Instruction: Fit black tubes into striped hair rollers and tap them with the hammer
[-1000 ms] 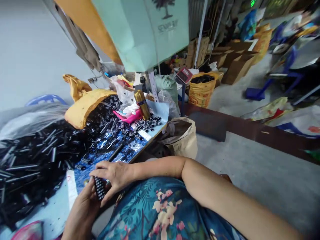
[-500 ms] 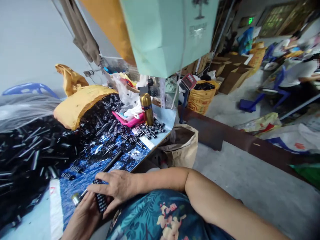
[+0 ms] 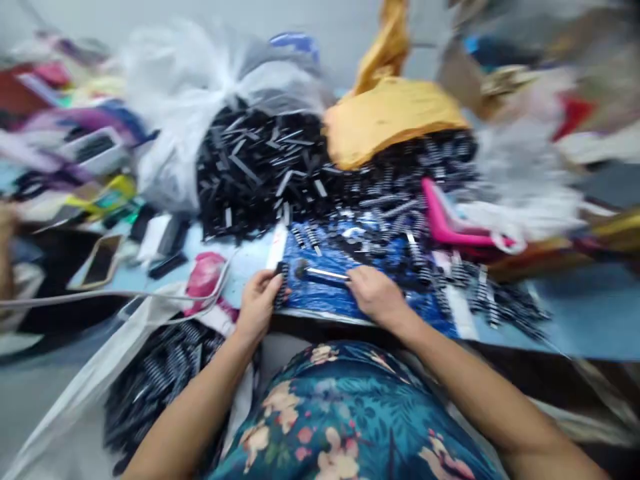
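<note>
Angling inward, right hand (image 3: 376, 293) closed

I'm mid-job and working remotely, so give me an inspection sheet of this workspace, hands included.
Surface: light blue tabletop, partly covered by blue plastic sheet.
Work items: black studded piece; shiny rod, dark at one end.
Hands: left hand grips the piece; right hand grips the rod.
Clutter: heaped black tubes, yellow sack, pink tray, phone.
Cables: white cable enters from the left edge; its ends are unclear.
Surroundings: pale wall behind; white bag with dark pieces, lower left; blurred part of another person at the left edge.
</note>
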Tool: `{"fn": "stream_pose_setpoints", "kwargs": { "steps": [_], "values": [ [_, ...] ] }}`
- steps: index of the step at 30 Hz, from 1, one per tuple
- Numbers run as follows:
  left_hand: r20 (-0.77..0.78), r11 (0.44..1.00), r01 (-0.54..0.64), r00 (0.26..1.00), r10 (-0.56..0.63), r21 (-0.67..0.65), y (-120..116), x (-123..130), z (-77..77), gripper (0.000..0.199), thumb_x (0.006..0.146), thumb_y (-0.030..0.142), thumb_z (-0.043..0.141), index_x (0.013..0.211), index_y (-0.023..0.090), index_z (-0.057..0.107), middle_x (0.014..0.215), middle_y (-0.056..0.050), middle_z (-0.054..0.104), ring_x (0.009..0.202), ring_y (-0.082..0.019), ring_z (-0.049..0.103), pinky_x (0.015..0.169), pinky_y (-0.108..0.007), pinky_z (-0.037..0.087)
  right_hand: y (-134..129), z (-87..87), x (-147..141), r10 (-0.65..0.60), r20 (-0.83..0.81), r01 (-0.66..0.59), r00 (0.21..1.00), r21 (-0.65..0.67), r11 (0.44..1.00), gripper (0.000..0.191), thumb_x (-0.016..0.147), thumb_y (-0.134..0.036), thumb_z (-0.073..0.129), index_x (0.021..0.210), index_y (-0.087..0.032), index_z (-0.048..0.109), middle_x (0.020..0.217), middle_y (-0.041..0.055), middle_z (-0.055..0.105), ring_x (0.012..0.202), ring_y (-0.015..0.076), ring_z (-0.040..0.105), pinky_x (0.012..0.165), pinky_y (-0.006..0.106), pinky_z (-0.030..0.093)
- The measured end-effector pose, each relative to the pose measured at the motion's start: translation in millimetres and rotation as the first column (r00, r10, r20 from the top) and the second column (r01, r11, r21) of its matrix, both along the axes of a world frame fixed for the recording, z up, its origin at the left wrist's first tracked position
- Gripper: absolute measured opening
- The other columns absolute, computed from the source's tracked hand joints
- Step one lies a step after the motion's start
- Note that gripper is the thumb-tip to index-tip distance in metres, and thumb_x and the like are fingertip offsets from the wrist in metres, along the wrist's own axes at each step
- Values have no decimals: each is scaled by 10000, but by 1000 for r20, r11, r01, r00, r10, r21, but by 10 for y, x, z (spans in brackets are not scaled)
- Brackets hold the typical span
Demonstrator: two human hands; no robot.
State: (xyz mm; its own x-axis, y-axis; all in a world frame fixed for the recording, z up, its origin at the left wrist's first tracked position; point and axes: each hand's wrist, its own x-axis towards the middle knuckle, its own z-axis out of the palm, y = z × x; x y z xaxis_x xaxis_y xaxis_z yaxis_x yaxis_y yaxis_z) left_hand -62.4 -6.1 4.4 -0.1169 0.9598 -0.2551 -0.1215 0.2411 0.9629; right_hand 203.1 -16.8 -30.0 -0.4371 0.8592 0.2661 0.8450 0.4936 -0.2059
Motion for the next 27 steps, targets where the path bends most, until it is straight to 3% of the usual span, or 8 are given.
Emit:
{"fn": "stream_pose_setpoints", "kwargs": {
  "steps": [2,4,7,10,12,18,22,27],
  "values": [
    [-219,990,85,974,-59,113,82,-82,-125,311,807,424,713,962,171,618,754,-4,669,652,-147,634,637,-270,496,32,-64,32,-103,-151,113,983,59,992,264,1034,-306,421,1003,-157,637,896,98,667,809,198,615,729,317,470],
    [-499,957,238,857,-127,166,151,-115,-191,213,867,367,640,972,181,646,843,-34,687,757,-173,633,729,-308,483,23,-62,32,-100,-262,104,960,2,995,234,1029,-330,443,1037,-187,628,923,76,682,825,189,640,756,306,491],
    [-779,886,456,584,-226,85,257,-85,-173,129,870,292,625,940,197,676,913,-54,683,857,-208,611,784,-334,443,-38,27,-5,-67,-279,50,958,-69,996,205,1020,-328,470,1050,-209,634,942,63,700,843,192,667,767,304,506],
    [-822,830,554,441,-360,-67,396,-57,-124,125,812,321,699,833,202,667,796,-21,628,758,-192,566,676,-307,384,-58,113,-32,-62,-334,68,941,7,998,177,1009,-291,482,1044,-209,635,873,53,685,783,183,656,737,299,505],
    [-779,809,570,439,-447,-143,486,-63,-117,210,767,375,752,771,200,637,686,15,561,653,-162,504,606,-292,322,-31,140,-37,-51,-359,74,932,50,996,173,1008,-270,475,1050,-207,630,834,45,671,739,171,642,722,290,501],
    [-690,786,588,488,-534,-192,673,-103,-154,267,700,357,792,741,192,586,623,52,500,605,-133,447,595,-279,292,54,187,-72,10,-168,-19,986,-49,999,174,1011,-288,493,1019,-206,647,880,53,700,762,172,658,694,278,475],
    [-679,741,627,438,-589,-239,784,-72,-179,332,644,354,823,680,193,535,622,49,500,610,-130,437,595,-276,295,-14,186,-130,195,-292,-182,936,72,981,190,1003,-234,486,1105,-173,635,810,45,671,689,154,619,678,269,474],
    [-731,745,607,371,-572,-276,809,21,-143,302,651,327,806,711,192,542,626,48,496,606,-131,422,587,-279,276,-97,86,-169,294,-46,-292,955,38,956,177,987,-274,550,1058,-170,674,739,28,650,620,161,595,590,292,436]
  ]
}}
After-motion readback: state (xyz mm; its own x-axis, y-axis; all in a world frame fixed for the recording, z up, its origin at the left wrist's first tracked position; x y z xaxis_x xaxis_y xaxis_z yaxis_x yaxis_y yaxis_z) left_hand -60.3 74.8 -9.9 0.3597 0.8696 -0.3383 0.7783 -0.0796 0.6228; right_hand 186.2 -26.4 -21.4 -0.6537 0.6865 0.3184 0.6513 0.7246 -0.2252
